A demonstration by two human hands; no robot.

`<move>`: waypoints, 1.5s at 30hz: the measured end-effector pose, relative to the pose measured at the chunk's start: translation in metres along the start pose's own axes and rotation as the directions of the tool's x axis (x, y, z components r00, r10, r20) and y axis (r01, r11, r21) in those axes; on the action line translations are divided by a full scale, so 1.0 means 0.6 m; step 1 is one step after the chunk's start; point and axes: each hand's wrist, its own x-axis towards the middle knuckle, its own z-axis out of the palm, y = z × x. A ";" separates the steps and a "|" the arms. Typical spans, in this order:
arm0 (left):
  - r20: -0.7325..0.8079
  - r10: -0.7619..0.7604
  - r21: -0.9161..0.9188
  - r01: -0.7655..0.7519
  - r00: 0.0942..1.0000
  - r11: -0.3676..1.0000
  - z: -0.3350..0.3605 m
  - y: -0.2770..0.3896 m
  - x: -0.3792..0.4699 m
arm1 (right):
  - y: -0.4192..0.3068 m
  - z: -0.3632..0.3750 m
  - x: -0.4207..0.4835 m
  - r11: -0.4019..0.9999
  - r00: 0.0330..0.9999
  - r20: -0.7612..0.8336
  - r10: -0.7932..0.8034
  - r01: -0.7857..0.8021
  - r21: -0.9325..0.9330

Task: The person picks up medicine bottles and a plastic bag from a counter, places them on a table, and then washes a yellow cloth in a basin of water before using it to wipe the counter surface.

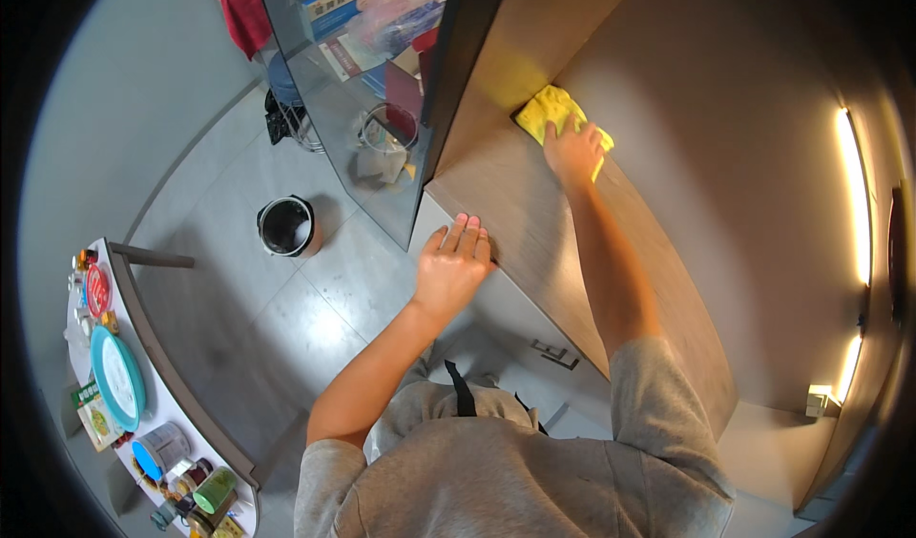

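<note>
My right hand (575,153) lies on a yellow cloth (549,112), its fingers spread over the near part. The cloth sits on the wood-grain countertop (529,209), in the far corner where the wooden side panel (494,87) meets the back wall. My left hand (452,262) is at the counter's front edge, palm down, with nothing visible in it. Its fingers are extended and the thumb stands a little apart. Whether it rests on the edge is unclear.
Left of the counter stands a glass-sided cabinet (372,73) with boxes and bags. A lined bin (286,227) is on the tiled floor. At far left, a table (161,366) carries a turquoise basin (118,378), a tin (161,451) and jars. Light strips (853,194) glow at right.
</note>
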 end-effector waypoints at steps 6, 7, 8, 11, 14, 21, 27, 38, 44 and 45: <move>-0.025 0.003 0.067 -0.001 1.000 0.998 0.004 -0.001 -0.014 | -0.051 0.016 0.063 0.980 0.974 0.190 -0.125 0.151 -0.131; -0.021 -0.014 0.084 0.016 1.000 0.996 0.005 -0.001 -0.015 | -0.046 0.007 0.063 0.977 0.968 0.206 -0.143 0.171 -0.126; -0.040 -0.006 0.081 0.009 0.999 0.997 0.007 0.000 -0.014 | -0.045 0.002 0.063 0.975 0.963 0.218 -0.157 0.187 -0.123; -0.066 0.004 0.073 0.001 0.998 0.997 0.009 0.009 -0.009 | -0.052 0.007 0.048 0.988 0.987 0.104 -0.119 0.128 -0.084; -0.105 -0.031 0.110 0.042 0.994 0.993 0.017 0.017 -0.001 | -0.058 0.012 0.006 0.966 0.971 0.003 -0.238 0.237 -0.106; -0.172 -0.126 -0.248 0.081 0.977 0.965 -0.008 0.025 -0.062 | -0.083 -0.036 -0.162 0.660 0.704 -0.154 -0.694 0.706 0.256; 0.120 -0.258 -0.524 0.282 0.959 0.803 -0.038 0.071 -0.182 | -0.172 -0.079 -0.245 0.763 0.857 0.035 -0.514 0.437 0.476; 0.445 -0.256 -0.603 0.499 0.858 0.623 -0.038 0.144 -0.220 | -0.099 -0.071 -0.327 0.927 0.949 -0.106 -0.298 0.314 0.204; 0.519 -0.201 -0.607 0.524 0.831 0.598 -0.003 0.130 -0.237 | 0.227 -0.191 -0.461 0.979 0.988 -0.016 -0.151 0.152 0.134; 0.506 -0.198 -0.622 0.514 0.840 0.591 0.001 0.132 -0.234 | 0.293 -0.206 -0.488 0.990 0.996 -0.035 -0.085 0.089 0.111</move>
